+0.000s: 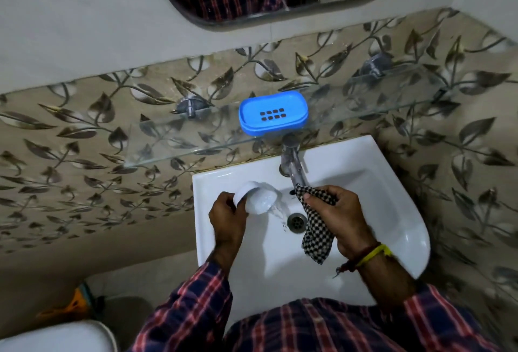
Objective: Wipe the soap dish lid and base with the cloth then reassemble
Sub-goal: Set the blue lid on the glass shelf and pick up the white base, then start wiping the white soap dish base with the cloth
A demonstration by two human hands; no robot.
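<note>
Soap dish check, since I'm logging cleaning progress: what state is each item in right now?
Blue soap dish base: on glass shelf, empty, uncovered.
White lid: held in left hand over the sink.
Checked cloth: gripped by right hand, hanging.
Tap: no stream visible.

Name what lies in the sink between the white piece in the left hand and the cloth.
Head view: bare white sink, with water running toward the drain.
</note>
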